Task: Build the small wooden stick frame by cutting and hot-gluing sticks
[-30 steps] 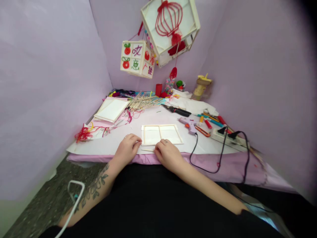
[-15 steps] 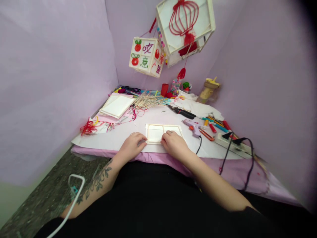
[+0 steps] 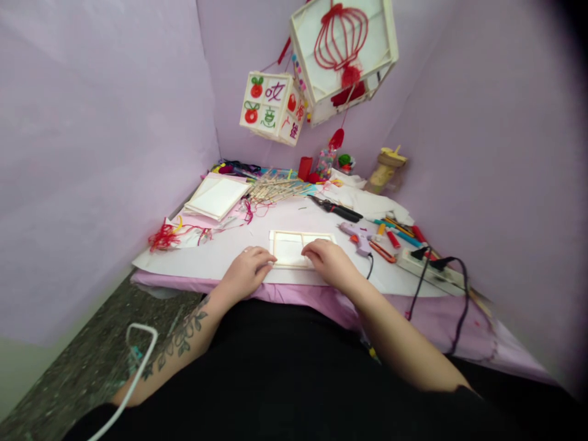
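A rectangular frame of pale sticks with white paper [image 3: 288, 250] lies flat on the white sheet in front of me, with a crossbar near its middle. My left hand [image 3: 250, 268] rests at the frame's left edge, its fingertips touching or very near the lower left corner. My right hand [image 3: 327, 260] is over the frame's right half and hides part of it. The thumb and fingers of that hand come together near the crossbar; anything between them is too small to make out.
Right of the frame lie a glue gun [image 3: 361, 237], black-handled cutters [image 3: 340, 209], markers and a power strip [image 3: 432, 271]. Sticks [image 3: 275, 188], stacked white panels [image 3: 218, 196] and red yarn [image 3: 164, 237] are farther left. Paper lanterns [image 3: 271, 109] hang above the back.
My right hand has risen a little and moved slightly right, from the frame's lower edge toward its crossbar. My left hand has shifted slightly right at the left edge.
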### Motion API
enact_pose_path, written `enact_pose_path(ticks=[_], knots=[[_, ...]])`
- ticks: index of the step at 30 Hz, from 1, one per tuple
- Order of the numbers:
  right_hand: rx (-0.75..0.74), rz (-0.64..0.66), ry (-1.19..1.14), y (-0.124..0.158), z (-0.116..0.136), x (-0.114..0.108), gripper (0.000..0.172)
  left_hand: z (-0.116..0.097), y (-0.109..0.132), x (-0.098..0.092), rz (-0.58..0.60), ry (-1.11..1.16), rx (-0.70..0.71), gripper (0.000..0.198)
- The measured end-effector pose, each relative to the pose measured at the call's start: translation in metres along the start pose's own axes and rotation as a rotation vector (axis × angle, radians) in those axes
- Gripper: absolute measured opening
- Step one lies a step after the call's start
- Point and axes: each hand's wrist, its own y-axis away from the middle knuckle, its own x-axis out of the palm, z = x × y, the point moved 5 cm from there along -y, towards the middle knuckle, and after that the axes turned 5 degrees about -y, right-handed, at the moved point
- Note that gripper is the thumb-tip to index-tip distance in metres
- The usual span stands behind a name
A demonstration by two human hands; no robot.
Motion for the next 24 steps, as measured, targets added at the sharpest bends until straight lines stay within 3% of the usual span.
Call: enact_pose_path(ticks=[3,6,13,24], knots=[[-0.005,-0.060,-0.207,0.011,-0.009,-0.005,0.021,-0.004,0.002,-0.001,-0.015,0.017,0.064,0.029],[-0.049,-0.051,-0.266,0.023,-0.012,0.003,0.019,-0.004,0.003,0.001,-0.020,-0.001,0.052,0.031],[-0.142,-0.132,-0.186,0.034,-0.009,0.016,0.025,-0.004,0.006,0.006,-0.010,-0.093,0.080,0.029],[-0.204,-0.118,-0.065,0.035,-0.008,0.019,0.023,-0.004,0.005,0.005,-0.023,-0.100,0.092,0.029]])
